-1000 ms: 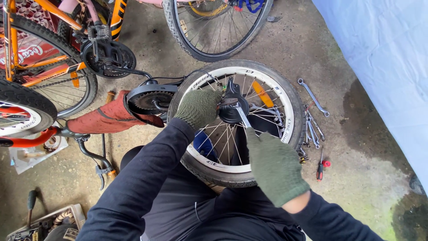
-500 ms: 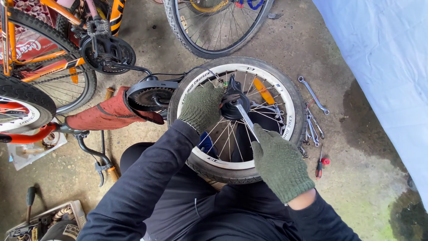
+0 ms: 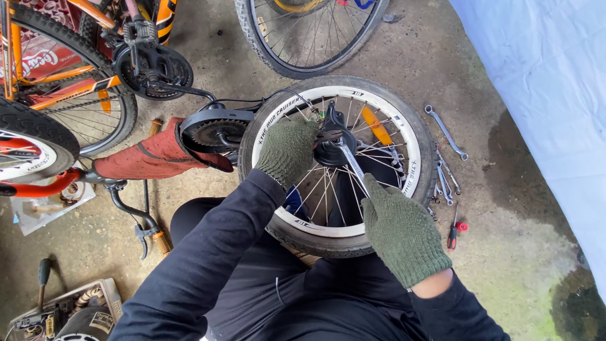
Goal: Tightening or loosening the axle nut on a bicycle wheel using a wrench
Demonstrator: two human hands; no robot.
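A small bicycle wheel [image 3: 404,120] with a white rim and black tyre lies flat in front of me on an upturned bike. My left hand [image 3: 287,151], in a green knit glove, grips the black hub [image 3: 331,151] at the wheel's centre. My right hand [image 3: 401,230], gloved the same way, holds the lower end of a silver wrench [image 3: 350,165] whose head sits on the hub's axle nut. An orange reflector [image 3: 377,126] is clipped among the spokes.
Several spanners [image 3: 445,167] and a red-handled screwdriver [image 3: 454,233] lie on the concrete to the right. An orange bicycle [image 3: 69,82] stands at upper left and another wheel [image 3: 309,38] at the top. A toolbox [image 3: 63,312] sits bottom left; a pale tarpaulin [image 3: 549,95] covers the right.
My right hand has swung the wrench handle a little toward me and to the right. The left hand stays clamped on the hub.
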